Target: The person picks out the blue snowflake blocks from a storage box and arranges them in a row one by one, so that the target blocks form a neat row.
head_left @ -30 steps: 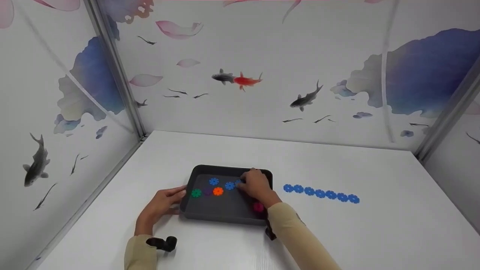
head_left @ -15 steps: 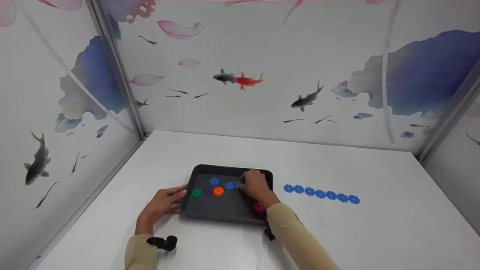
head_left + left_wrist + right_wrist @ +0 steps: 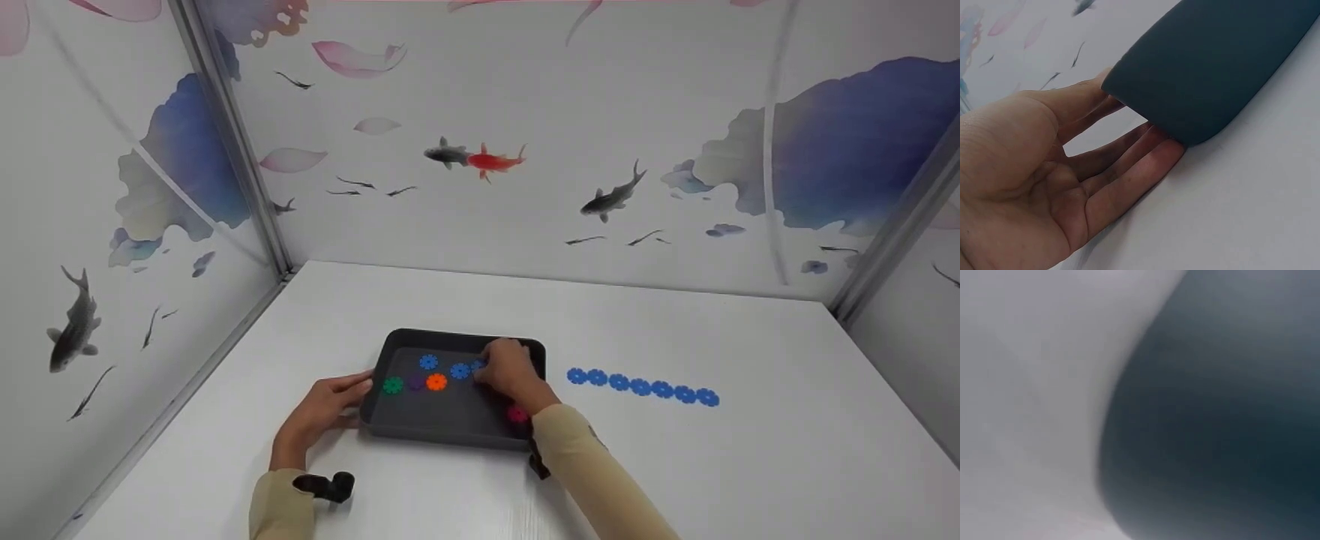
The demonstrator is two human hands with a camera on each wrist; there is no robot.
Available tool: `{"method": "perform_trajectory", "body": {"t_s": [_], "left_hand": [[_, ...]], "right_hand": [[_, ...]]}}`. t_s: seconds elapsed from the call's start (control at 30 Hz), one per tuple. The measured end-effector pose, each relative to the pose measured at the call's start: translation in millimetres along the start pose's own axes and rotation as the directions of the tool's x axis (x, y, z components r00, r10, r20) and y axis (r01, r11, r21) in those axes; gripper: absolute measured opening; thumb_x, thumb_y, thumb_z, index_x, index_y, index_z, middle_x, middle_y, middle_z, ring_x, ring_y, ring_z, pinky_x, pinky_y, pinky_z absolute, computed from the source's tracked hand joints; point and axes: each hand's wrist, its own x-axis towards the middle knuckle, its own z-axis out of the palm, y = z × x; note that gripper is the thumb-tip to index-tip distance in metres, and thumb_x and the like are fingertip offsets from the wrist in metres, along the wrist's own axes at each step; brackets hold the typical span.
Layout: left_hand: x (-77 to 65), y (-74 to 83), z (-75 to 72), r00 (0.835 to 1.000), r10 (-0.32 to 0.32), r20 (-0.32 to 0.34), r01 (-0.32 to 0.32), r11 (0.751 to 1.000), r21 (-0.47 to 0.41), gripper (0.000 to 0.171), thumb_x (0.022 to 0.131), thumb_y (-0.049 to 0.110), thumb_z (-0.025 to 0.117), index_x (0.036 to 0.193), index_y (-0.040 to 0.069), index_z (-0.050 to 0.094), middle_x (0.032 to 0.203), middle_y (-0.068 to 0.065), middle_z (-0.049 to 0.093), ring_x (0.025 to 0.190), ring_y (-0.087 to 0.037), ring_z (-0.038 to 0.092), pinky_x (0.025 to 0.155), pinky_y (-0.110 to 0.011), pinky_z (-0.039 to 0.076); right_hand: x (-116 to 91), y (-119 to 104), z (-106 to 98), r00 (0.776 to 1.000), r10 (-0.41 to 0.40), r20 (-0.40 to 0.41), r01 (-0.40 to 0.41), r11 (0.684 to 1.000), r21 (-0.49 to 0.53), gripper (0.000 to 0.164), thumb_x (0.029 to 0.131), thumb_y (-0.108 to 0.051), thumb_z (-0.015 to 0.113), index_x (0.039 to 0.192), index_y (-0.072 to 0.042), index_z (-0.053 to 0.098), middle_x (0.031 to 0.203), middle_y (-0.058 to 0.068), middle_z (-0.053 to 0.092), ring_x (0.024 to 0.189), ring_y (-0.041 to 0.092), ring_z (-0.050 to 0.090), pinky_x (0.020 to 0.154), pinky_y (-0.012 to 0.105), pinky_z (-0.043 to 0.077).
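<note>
A dark grey tray [image 3: 450, 433] stands on the white table. My left hand [image 3: 322, 409] holds its left end; in the left wrist view the thumb lies at the upper rim and the other fingers reach the bottom edge. Inside the tray, at the back right, my right hand [image 3: 514, 371] pinches a blue flower-shaped disc [image 3: 477, 365], partly hidden by the fingers. Another blue disc [image 3: 460, 371] sits just left of it, and a further blue disc [image 3: 428, 362] lies farther left. The right wrist view shows only the blurred tray wall [image 3: 1213, 410].
Also in the tray are a green disc [image 3: 393, 385], a purple disc [image 3: 416, 382], an orange disc [image 3: 436, 382] and a pink disc [image 3: 517, 413] by the right forearm. Right of the tray, a row of several blue discs [image 3: 641, 387] runs along the table [image 3: 750, 465]. Printed walls enclose the back and sides.
</note>
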Motion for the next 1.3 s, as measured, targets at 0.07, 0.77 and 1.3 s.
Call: {"method": "perform_trajectory", "body": {"t_s": [0.07, 0.77, 1.3], "left_hand": [[-0.1, 0.0, 0.7, 1.0, 0.0, -0.003, 0.0, 1.0, -0.002, 0.056, 0.099, 0.04, 0.062, 0.146, 0.013, 0.052, 0.144, -0.021, 0.056, 0.114, -0.022, 0.064, 0.086, -0.037, 0.058], [1.5, 1.2, 1.5, 1.0, 0.007, 0.018, -0.007, 1.0, -0.003, 0.059, 0.098, 0.041, 0.062, 0.147, 0.011, 0.051, 0.143, -0.021, 0.057, 0.114, -0.021, 0.065, 0.084, -0.034, 0.058], [-1.7, 1.0, -1.5, 1.0, 0.009, 0.024, -0.009, 1.0, -0.005, 0.058, 0.1, 0.04, 0.061, 0.148, 0.01, 0.05, 0.141, -0.021, 0.059, 0.111, -0.02, 0.064, 0.084, -0.035, 0.058]], "right_hand": [[0, 1, 0, 1.0, 0.003, -0.006, -0.003, 1.0, 0.006, 0.034, 0.082, -0.019, 0.082, 0.106, 0.003, 0.075, 0.109, 0.014, 0.075, 0.106, 0.031, 0.067, 0.112, 0.057, 0.038], [-12, 9, -19, 0.987, -0.102, -0.123, 0.098, 0.994, -0.038, 0.031, 0.083, -0.019, 0.078, 0.107, 0.001, 0.077, 0.101, 0.014, 0.073, 0.093, 0.027, 0.063, 0.09, 0.046, 0.052], [-26, 28, -43, 0.973, -0.138, -0.182, 0.138, 0.99, -0.015, 0.032, 0.081, -0.021, 0.084, 0.106, -0.002, 0.078, 0.099, 0.013, 0.071, 0.092, 0.024, 0.058, 0.086, 0.042, 0.054]]}}
